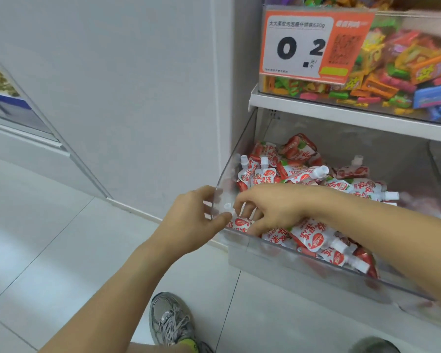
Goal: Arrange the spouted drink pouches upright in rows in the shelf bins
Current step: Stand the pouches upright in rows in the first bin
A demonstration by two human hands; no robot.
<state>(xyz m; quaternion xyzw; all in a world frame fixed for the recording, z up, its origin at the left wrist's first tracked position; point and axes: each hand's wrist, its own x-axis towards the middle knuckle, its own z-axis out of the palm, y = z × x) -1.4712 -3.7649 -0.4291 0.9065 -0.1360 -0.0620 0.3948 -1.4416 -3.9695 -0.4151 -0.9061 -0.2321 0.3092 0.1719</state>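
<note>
A clear plastic shelf bin (278,258) holds several red-and-white spouted drink pouches (313,238) lying jumbled, a few near the back left standing with spouts up (260,174). My right hand (273,210) reaches into the bin's front left corner, its fingers curled round a pouch (241,224) with a white spout. My left hand (194,220) is at the bin's left outer wall, thumb and fingers on the clear plastic edge, touching that same corner.
Above, a shelf (341,108) carries a clear bin of colourful wrapped sweets (397,72) with an orange price tag (311,44). A white wall panel stands left of the shelving. A pale tiled floor and a grey shoe (171,322) lie below.
</note>
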